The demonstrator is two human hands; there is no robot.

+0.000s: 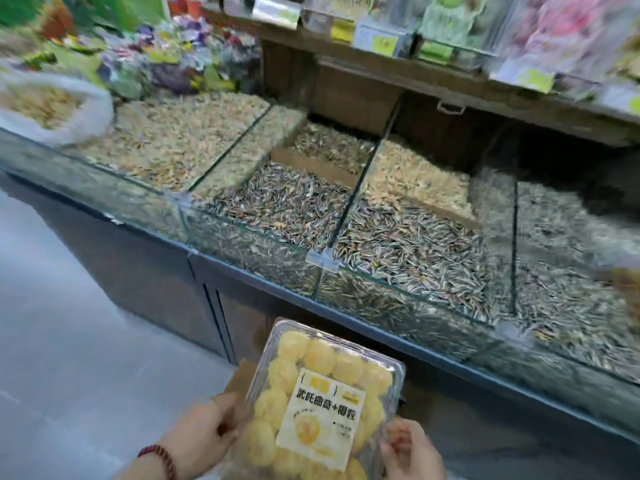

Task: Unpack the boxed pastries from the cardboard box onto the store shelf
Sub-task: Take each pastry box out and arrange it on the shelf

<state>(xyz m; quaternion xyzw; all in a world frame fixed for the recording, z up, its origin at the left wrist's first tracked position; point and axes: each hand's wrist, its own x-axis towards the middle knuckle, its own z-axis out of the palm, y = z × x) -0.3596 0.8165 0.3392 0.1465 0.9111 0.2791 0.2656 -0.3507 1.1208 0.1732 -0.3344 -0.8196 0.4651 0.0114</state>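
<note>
The pastry box (322, 403) is at lower centre of the frame, its long axis pointing up toward the seed bins (346, 216). The left hand (204, 434) and right hand (412, 452) grip its side edges with curled fingers. The shelf (450, 88) is at upper right, well apart and blurred. Of the cardboard box (239, 379) only a flap shows.

Clear pastry box (318, 400), packed with yellow rounds, label up

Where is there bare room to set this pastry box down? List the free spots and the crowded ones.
Free: only the grey floor left of the counter. The dark recess under the wooden shelf looks open, but blur hides its bottom. Crowded: the glass bins are full of seeds, and packets fill the shelf top.
</note>
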